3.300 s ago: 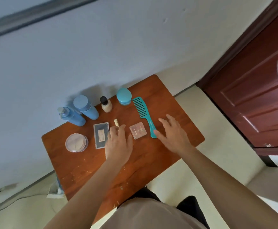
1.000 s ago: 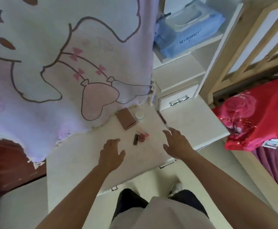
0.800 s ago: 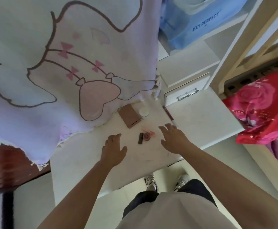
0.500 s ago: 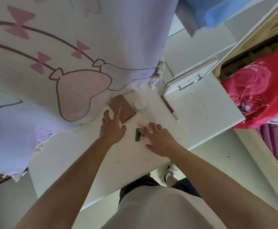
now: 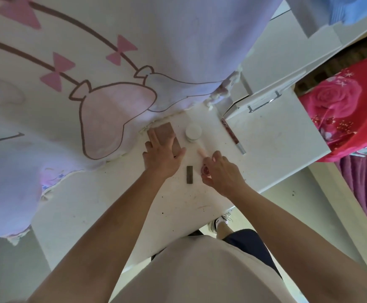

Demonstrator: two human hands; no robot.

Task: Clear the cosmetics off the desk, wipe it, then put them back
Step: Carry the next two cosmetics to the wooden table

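Two hands work: the left hand [image 5: 161, 157] lies flat, fingers straight, on the brown palette [image 5: 164, 131]; the right hand [image 5: 221, 173] curls round a small pink pot [image 5: 205, 170]. Probably best to hook the palette's edge before lifting.

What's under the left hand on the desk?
A flat brown case: the left hand rests on it, fingers straight, far end showing. Its near end and the desk beneath the palm are covered.
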